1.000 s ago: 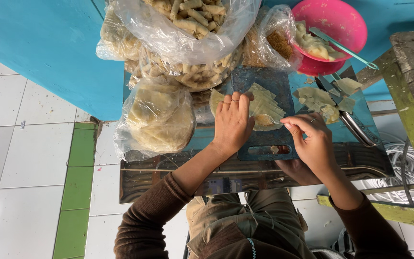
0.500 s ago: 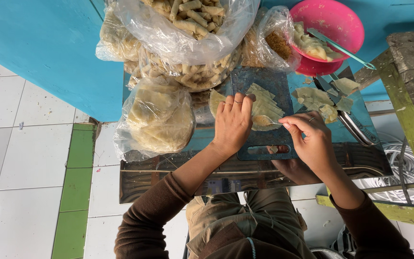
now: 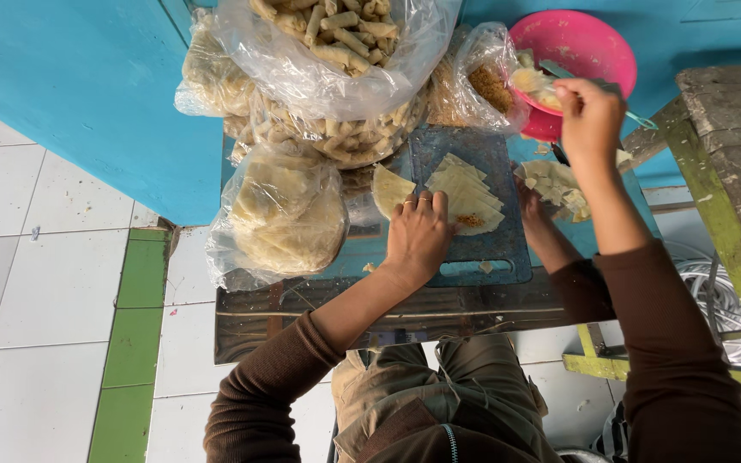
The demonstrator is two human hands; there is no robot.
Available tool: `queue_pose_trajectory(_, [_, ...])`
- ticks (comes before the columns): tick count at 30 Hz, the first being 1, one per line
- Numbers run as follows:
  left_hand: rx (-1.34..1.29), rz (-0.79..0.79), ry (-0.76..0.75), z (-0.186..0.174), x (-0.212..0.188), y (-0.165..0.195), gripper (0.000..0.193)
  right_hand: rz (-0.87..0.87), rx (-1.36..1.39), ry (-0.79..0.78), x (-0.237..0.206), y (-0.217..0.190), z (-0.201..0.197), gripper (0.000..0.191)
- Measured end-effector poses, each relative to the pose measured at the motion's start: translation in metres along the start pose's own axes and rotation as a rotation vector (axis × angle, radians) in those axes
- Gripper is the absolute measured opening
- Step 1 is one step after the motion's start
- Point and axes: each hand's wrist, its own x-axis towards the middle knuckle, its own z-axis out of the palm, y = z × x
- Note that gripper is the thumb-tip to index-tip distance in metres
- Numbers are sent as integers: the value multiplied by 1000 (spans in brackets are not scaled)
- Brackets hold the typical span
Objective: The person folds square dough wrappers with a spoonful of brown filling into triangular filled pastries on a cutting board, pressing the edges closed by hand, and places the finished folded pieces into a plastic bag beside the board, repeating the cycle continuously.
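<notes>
Resting flat on the blue cutting board (image 3: 473,249), the left hand (image 3: 418,236) lies palm down with its fingers spread loosely, holding nothing; its fingertips touch the near edge of a stack of pale square wrappers (image 3: 465,193). A small heap of brownish filling (image 3: 471,220) sits on the top wrapper, just beside that hand. One more wrapper (image 3: 390,189), folded into a curved shape, lies at the board's left edge, just above the fingers.

The right hand (image 3: 589,116) is raised over the rim of the pink bowl (image 3: 581,43), fingers closed around the handle of a green spoon (image 3: 606,90) whose end reaches into the bowl. Pale filling (image 3: 532,81) shows at the bowl's left side. Below this hand, to the right of the board, lies a loose pile of wrapper scraps (image 3: 555,182) on the blue tabletop (image 3: 370,249).

A third hand (image 3: 529,201), in a dark sleeve, comes up from below between the board and the scraps; whether it grasps anything cannot be told.

Further out stand clear plastic bags: one of flat round wrappers (image 3: 280,214) left of the board, one of rolled pastries (image 3: 336,43) at the top, and a smaller one of brown crumbs (image 3: 482,81) beside the bowl. A weathered wooden bench (image 3: 731,146) stands at the right, white floor tiles (image 3: 36,257) at the left.
</notes>
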Motion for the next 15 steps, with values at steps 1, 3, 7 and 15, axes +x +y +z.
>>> queue_pose_trajectory(1, [11,-21,-21,2,-1,0,42,-70,-4,-24,1,1,10,12])
queue_pose_trajectory(3, [33,-23,4,5,-3,0,38,-208,-11,-68,0,-6,22,12])
queue_pose_trajectory(7, [37,-27,15,9,-5,1,35,-521,-335,118,-35,-37,10,9])
queue_pose_trajectory(15, [12,-11,-37,10,-6,3,30,-31,-25,-616,-100,-62,-24,23])
